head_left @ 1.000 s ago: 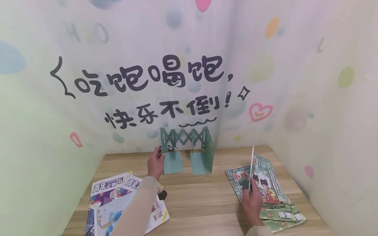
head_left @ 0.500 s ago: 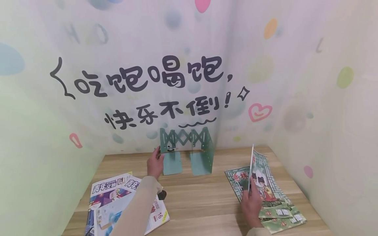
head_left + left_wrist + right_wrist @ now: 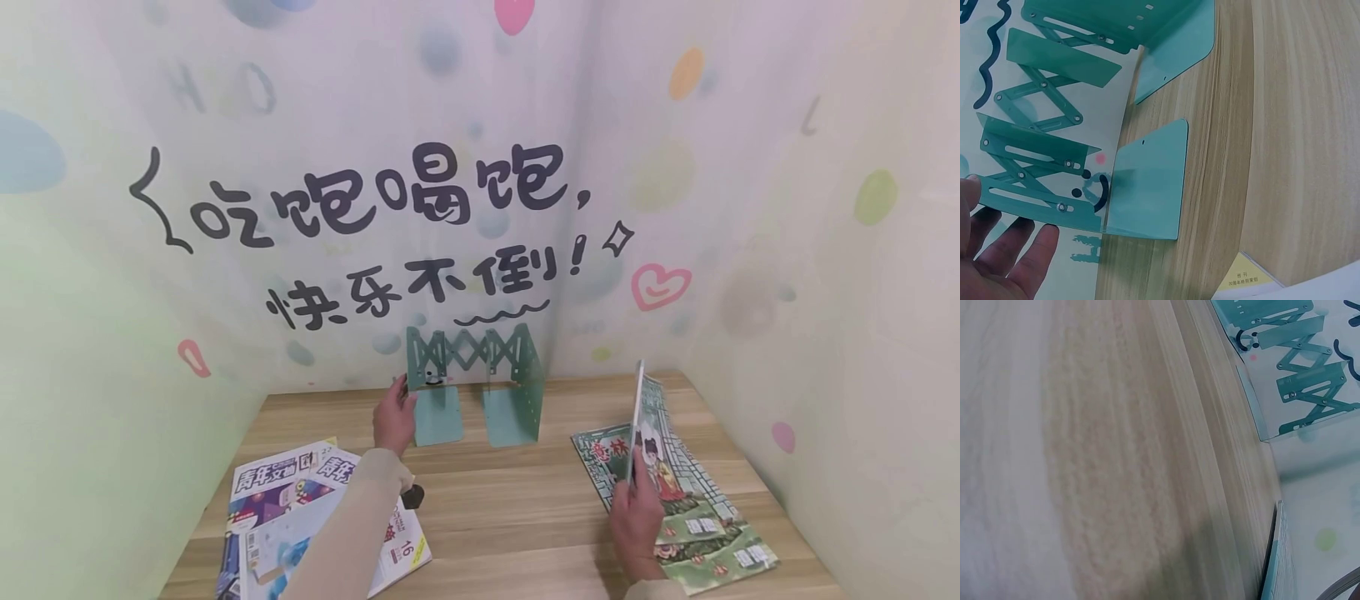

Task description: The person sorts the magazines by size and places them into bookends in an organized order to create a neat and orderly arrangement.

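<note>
A teal expandable bookend (image 3: 512, 417) stands against the back wall, its crossed struts spread. My left hand (image 3: 393, 421) holds its left end plate, with the thumb at the plate's edge and the fingers along the outer side, as the left wrist view shows. At the right, my right hand (image 3: 637, 517) grips a thin magazine (image 3: 637, 408), tilted up so that its pale edge faces me. Green illustrated magazines (image 3: 750, 557) lie overlapped under and beside that hand. In the right wrist view, only a magazine edge (image 3: 1277, 550) shows at the lower right; the hand is barely visible.
Several magazines (image 3: 273, 533) lie fanned on the wooden table (image 3: 517, 500) at the left, partly under the left sleeve (image 3: 348, 525). A patterned fabric wall (image 3: 600, 167) with black lettering encloses the back and sides. Bare wood lies between the two groups of magazines.
My right hand has shifted slightly left and down with the tilted magazine. The green cover beside it has slid up and left over the one below. My left hand and the bookend have stayed put.
</note>
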Demonstrator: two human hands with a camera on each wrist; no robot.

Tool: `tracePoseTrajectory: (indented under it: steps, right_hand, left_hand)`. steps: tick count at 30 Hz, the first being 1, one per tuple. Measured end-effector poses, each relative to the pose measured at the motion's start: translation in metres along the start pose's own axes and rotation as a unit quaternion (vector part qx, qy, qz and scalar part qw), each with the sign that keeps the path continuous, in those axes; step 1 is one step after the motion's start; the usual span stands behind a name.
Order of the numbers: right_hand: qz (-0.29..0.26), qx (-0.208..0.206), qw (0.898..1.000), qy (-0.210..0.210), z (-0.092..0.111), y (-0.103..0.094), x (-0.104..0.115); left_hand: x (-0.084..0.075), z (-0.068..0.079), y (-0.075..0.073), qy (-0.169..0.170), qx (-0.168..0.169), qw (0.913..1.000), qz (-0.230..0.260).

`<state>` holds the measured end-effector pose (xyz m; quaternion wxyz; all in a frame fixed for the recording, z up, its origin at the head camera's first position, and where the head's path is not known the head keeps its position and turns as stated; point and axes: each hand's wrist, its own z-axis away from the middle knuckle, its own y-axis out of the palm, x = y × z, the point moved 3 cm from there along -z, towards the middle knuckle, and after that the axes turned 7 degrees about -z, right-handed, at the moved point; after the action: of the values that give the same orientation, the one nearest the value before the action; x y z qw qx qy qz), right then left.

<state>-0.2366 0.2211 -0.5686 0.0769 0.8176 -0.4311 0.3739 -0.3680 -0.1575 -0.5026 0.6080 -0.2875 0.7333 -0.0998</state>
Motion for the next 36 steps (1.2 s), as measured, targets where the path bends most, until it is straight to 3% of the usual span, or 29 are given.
tracePoseTrajectory:
  steps: [9, 27, 36]
  right_hand:
    - [-0.004, -0.013, 1.0, -0.025, -0.001, 0.001, 0.001]
    - [-0.06, -0.023, 0.996, -0.064, -0.01, 0.003, 0.029]
    - [-0.065, -0.04, 0.99, -0.118, -0.013, 0.002, 0.038]
  left_hand:
    - [0.002, 0.0, 0.001, -0.001, 0.004, 1.0, 0.004]
    - [0.004, -0.001, 0.002, -0.003, 0.008, 1.0, 0.003]
    - [0.007, -0.002, 0.003, 0.001, 0.0, 1.0, 0.004]
